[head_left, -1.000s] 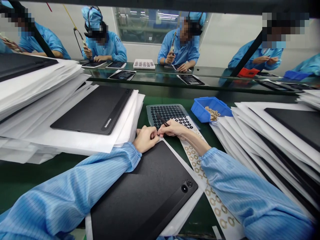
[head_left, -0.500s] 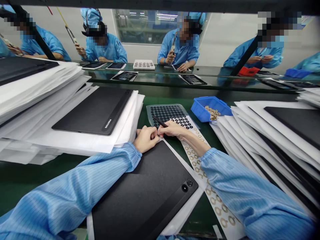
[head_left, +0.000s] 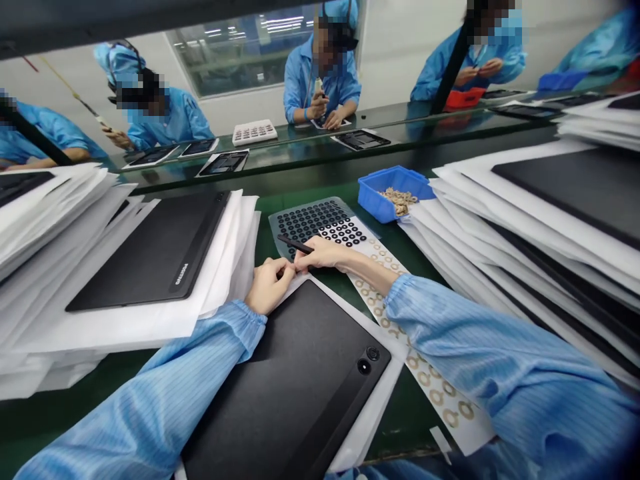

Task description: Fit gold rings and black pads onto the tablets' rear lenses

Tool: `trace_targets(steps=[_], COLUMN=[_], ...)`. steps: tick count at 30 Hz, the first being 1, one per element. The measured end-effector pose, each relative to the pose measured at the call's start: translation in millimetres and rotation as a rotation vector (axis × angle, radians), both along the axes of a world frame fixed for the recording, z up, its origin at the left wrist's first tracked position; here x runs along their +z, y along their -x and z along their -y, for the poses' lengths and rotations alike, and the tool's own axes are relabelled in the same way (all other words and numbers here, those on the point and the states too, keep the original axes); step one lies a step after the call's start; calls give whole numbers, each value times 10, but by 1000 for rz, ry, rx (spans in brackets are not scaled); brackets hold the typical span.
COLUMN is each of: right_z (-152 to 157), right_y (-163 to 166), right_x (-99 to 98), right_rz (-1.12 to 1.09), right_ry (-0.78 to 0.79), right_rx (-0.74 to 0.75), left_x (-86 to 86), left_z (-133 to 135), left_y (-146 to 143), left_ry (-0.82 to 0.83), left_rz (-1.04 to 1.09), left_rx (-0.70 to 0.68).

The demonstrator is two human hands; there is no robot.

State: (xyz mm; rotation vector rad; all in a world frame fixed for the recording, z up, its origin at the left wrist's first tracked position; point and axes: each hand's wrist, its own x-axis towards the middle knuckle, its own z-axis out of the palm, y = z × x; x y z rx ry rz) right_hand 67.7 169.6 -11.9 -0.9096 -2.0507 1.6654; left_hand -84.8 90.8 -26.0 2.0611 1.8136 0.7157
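My right hand [head_left: 327, 255] is closed around a slim black pen-like tool [head_left: 295, 244], which points up to the left. Its fingertips meet those of my left hand [head_left: 270, 285], which is pinched; whatever lies between them is too small to make out. Both hands are just past the far corner of a black tablet [head_left: 295, 373], lying back up on white wrapping with its two camera lenses at the right. Beyond the hands lies a sheet of black ring stickers [head_left: 310, 220]. Under my right forearm runs a long white strip with tan ring outlines [head_left: 435, 387].
Wrapped tablets are stacked at left, a black one [head_left: 150, 253] on top, and at right, in white sleeves [head_left: 480, 233]. A blue bin [head_left: 383, 200] holds small tan pieces. Across the green bench, co-workers in blue sit behind a white tray [head_left: 254, 132] and a red bin [head_left: 463, 99].
The view has tilted and shifted, so the scene sits lower at left and higher at right. My hands stay together at the tablet's far corner, fingers still pinched.
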Motion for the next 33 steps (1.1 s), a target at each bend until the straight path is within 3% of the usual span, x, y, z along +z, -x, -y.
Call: trace_targets(steps=[15,33], right_z=[-77,-55], right_y=[-36,-18], right_x=[-11,-3], right_rz=[-18,33], right_ry=[107,97], right_rx=[20,9], left_x=[-17,-6], left_z=[12,20], left_y=[12,-11], left_ry=[-52,-56], left_rz=[25,-8], left_rx=[-19,-22])
